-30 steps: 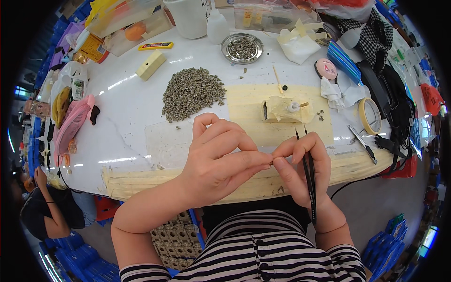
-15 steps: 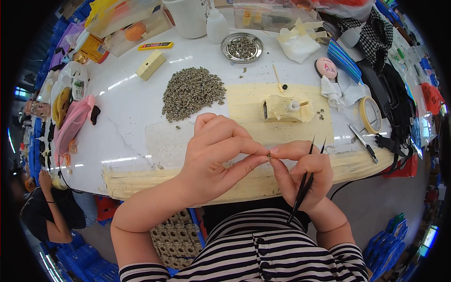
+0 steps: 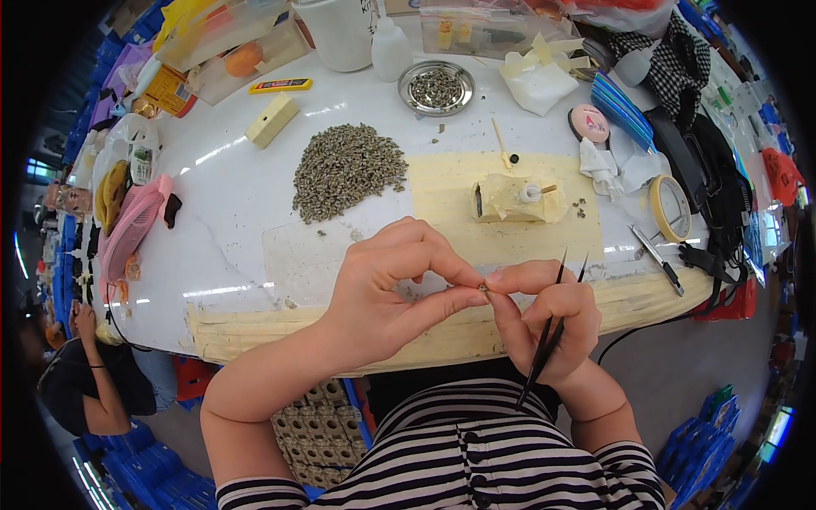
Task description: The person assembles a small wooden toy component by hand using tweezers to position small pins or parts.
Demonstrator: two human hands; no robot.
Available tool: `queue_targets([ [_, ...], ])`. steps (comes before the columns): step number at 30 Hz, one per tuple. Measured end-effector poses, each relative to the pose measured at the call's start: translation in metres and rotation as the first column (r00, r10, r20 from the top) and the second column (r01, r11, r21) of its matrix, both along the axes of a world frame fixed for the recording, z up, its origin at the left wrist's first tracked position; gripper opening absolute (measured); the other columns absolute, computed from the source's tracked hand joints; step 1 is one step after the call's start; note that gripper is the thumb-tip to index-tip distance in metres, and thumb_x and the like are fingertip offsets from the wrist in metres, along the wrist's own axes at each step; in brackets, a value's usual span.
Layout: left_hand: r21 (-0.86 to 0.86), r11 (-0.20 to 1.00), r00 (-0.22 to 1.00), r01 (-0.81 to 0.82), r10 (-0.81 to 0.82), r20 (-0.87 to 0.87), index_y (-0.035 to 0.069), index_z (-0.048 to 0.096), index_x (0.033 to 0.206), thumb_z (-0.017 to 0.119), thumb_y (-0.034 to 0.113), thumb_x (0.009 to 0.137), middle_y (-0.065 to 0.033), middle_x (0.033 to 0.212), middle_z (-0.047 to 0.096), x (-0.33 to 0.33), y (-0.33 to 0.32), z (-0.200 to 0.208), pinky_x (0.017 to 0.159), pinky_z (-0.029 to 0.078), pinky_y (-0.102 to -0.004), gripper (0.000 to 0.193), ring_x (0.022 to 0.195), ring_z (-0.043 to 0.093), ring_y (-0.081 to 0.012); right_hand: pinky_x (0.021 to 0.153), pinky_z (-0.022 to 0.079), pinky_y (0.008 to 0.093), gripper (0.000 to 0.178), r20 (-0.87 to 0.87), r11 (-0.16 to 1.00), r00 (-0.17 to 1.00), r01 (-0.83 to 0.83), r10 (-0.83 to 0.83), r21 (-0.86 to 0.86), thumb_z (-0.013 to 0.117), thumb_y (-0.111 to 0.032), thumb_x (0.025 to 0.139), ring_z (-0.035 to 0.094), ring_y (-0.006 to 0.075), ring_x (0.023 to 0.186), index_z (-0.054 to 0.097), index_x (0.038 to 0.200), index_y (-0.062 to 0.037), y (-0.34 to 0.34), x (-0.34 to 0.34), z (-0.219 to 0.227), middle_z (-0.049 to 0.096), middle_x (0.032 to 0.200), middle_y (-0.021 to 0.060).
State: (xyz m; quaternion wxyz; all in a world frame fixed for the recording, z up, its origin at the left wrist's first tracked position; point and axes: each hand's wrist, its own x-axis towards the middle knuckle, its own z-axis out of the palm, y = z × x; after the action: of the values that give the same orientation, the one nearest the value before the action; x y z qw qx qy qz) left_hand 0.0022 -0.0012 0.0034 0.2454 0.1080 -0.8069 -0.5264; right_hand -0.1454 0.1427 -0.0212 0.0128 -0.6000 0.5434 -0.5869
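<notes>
Between the fingertips of both hands sits a tiny metal part (image 3: 483,288), too small to make out in detail. My left hand (image 3: 404,280) pinches it with thumb and forefinger from the left. From the right, the thumb and forefinger of my right hand (image 3: 544,310) meet it. Black tweezers (image 3: 544,350) are tucked in my right hand, points up and away from the small part. Beyond my left hand lies a heap of small metal parts (image 3: 348,170). A tape-covered block (image 3: 518,200) with a small white nozzle stands past my right hand.
A round metal dish (image 3: 436,87) with more parts stands at the back. A yellowish block (image 3: 272,121), a tape roll (image 3: 670,208), a craft knife (image 3: 656,259) and a pink mesh pouch (image 3: 132,225) lie around. Trays of metal parts (image 3: 319,433) sit below the table edge. Another person (image 3: 93,374) is at far left.
The fingers of my left hand have shifted slightly around the small part, the curled ones lowering a little. Both hands have moved slightly, with the tweezers still in the right.
</notes>
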Motion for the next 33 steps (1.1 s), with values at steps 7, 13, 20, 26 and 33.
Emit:
queue_targets([
  [7,0.072,0.997,0.998,0.021,-0.025,0.063,0.006,0.077,0.091,0.085,0.004,0.078,-0.0018,0.085,0.067,0.0014,-0.0009,0.0026,0.064,0.043,-0.0231,0.016,0.074,0.055,-0.0088,0.062,0.057,0.03,0.035,-0.041,1.0,0.999,0.011,-0.011,-0.021,0.078,0.011,0.077,0.072,0.0244,0.079,0.05,0.088,-0.0076,-0.0018,0.0017,0.0007,0.073,0.095,0.0151],
  [13,0.235,0.971,0.989,0.041,-0.073,0.129,0.004,0.077,0.092,0.082,0.001,0.081,-0.0025,0.086,0.066,0.0032,-0.0033,0.0064,0.068,0.042,-0.0227,0.013,0.075,0.054,-0.0079,0.07,0.061,0.0345,0.036,-0.122,0.998,0.992,0.005,-0.012,-0.061,0.078,0.01,0.077,0.073,0.0297,0.084,0.048,0.085,-0.007,-0.0036,0.0001,-0.0017,0.073,0.097,0.0166],
  [20,0.513,0.858,0.979,0.039,-0.134,0.151,0.002,0.075,0.088,0.079,-0.003,0.083,-0.0037,0.087,0.066,0.0045,-0.0063,0.0023,0.073,0.045,-0.0241,0.008,0.079,0.059,-0.0096,0.072,0.062,0.0368,0.034,-0.113,0.998,0.994,-0.014,0.008,-0.056,0.078,0.009,0.079,0.074,0.0322,0.085,0.048,0.085,-0.0058,-0.0043,0.0015,-0.0009,0.073,0.1,0.0188],
  [26,0.66,0.749,0.974,0.055,-0.185,0.129,0.002,0.075,0.089,0.08,-0.004,0.083,-0.0048,0.088,0.066,0.0034,-0.0085,0.0026,0.076,0.048,-0.0252,0.009,0.082,0.062,-0.0107,0.071,0.062,0.0359,0.033,-0.103,0.997,0.995,-0.013,0.005,-0.074,0.078,0.008,0.079,0.073,0.0305,0.082,0.048,0.085,-0.0056,-0.0043,0.001,-0.003,0.074,0.099,0.0187],
  [33,0.526,0.849,0.977,0.052,-0.152,0.149,0.001,0.076,0.089,0.08,-0.003,0.082,-0.0047,0.089,0.066,0.0036,-0.0063,0.0049,0.072,0.046,-0.0241,0.009,0.08,0.06,-0.0105,0.07,0.061,0.0352,0.033,-0.054,1.0,0.999,0.008,-0.01,-0.029,0.077,0.01,0.079,0.072,0.0272,0.08,0.049,0.087,-0.0057,-0.0024,0.0018,0.0003,0.074,0.098,0.0185],
])
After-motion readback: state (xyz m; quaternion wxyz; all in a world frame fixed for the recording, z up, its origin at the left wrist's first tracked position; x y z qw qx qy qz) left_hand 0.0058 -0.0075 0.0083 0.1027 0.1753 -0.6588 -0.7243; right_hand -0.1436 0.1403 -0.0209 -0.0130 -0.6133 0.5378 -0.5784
